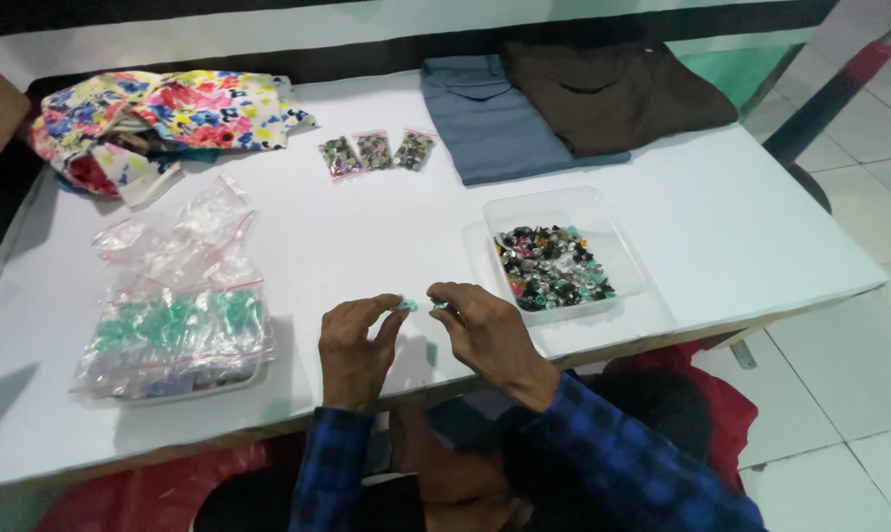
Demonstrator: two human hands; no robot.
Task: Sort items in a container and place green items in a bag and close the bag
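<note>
My left hand (355, 345) pinches a small green button (402, 305) between thumb and fingertips near the front edge of the white table (367, 236). My right hand (480, 330) is close beside it, its fingers closed on a small dark piece (438, 306) that I cannot make out well. Just right of my hands stands a clear plastic tray (603, 222) filled with several mixed dark, silver and green buttons (552, 268).
At the left, a tray holds clear zip bags with green pieces (174, 330), with empty zip bags (184, 236) behind. Three small filled bags (376, 152) lie mid-table. Floral cloth (170, 113), grey trousers (490, 118) and brown fabric (613, 94) lie along the back.
</note>
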